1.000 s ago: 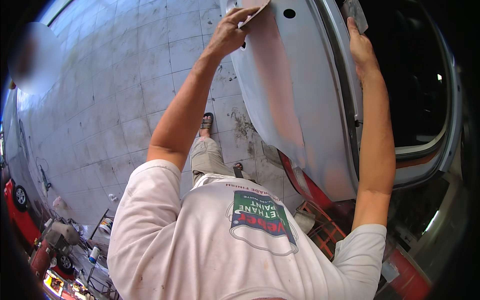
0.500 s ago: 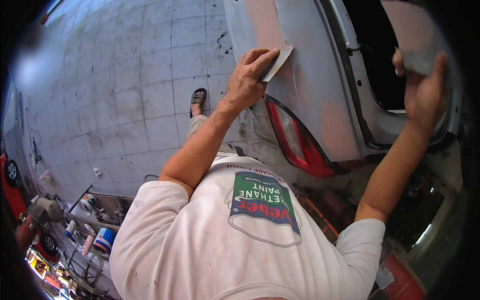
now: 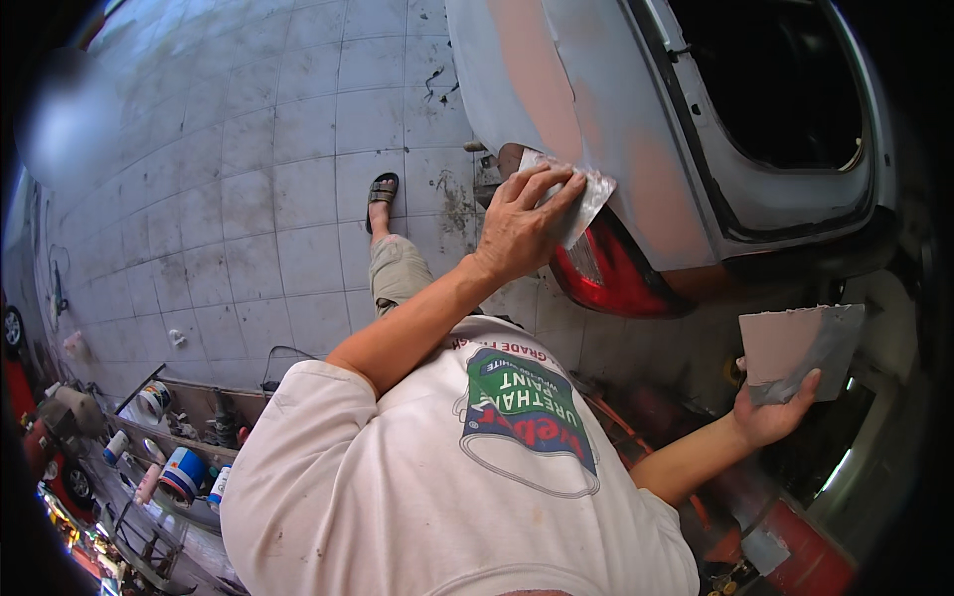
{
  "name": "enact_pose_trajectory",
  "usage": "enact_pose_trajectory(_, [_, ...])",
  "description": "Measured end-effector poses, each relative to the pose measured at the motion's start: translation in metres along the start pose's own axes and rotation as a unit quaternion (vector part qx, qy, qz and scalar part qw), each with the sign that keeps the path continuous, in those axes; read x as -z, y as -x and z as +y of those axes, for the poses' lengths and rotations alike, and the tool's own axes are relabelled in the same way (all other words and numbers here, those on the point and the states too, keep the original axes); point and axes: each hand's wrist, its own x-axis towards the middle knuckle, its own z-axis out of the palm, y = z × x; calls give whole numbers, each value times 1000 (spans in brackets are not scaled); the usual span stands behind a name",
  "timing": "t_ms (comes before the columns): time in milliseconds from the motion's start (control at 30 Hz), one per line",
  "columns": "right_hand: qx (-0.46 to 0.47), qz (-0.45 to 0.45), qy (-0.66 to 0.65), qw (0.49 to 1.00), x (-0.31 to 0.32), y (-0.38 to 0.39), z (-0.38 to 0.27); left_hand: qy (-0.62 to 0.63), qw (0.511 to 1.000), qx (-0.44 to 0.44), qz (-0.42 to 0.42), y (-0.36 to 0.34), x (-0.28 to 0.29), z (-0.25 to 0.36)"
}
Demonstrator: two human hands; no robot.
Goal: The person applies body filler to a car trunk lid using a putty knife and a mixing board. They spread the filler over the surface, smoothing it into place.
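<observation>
My left hand (image 3: 525, 221) is closed around a flat metal putty spreader (image 3: 594, 204), fingers pressed on its face. The spreader is at the edge of the grey car body panel (image 3: 621, 109), just above the red tail light (image 3: 621, 273); I cannot tell whether it touches. A long streak of pink filler (image 3: 532, 74) runs along the panel, with a fainter pink patch (image 3: 661, 199) nearby. Lower right, my right hand (image 3: 770, 415) grips a flat square mixing board (image 3: 790, 343), covered partly with pink filler and partly grey. Its fingers are partly hidden behind the board.
The car's dark rear window opening (image 3: 765, 89) lies at the upper right. My sandalled foot (image 3: 382, 194) stands on the tiled floor (image 3: 248, 179). At lower left a workbench (image 3: 189, 407) holds cans, including a blue and white one (image 3: 183, 472). A red object (image 3: 810, 556) sits lower right.
My left hand with the spreader has come nearer, down the panel towards the tail light. The right hand has lowered the board away from the window opening.
</observation>
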Motion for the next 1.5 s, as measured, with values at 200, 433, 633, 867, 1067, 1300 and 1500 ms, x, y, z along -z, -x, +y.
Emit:
enact_pose_trajectory(200, [-78,-67,-119,987,-27,17,22,123,987,105,23,-31,60,-115])
enact_pose_trajectory(433, [-221,-133,-248,934,-135,17,72,282,912,298,-30,-210,126,-261])
enact_pose_trajectory(633, [-262,40,-42,963,-204,29,114,221,944,236,-67,-360,117,-357])
enact_pose_trajectory(867, [-341,94,16,935,-249,25,98,219,970,24,-102,-498,101,-409])
enact_pose_trajectory(1067, [-356,76,35,931,-223,35,114,158,983,40,-79,-497,99,-394])
enact_pose_trajectory(1300, [-360,-2,2,933,-210,22,124,13,997,-64,32,-358,68,-344])
enact_pose_trajectory(1500, [-337,-40,11,941,-157,33,122,73,997,-5,32,-240,57,-233])
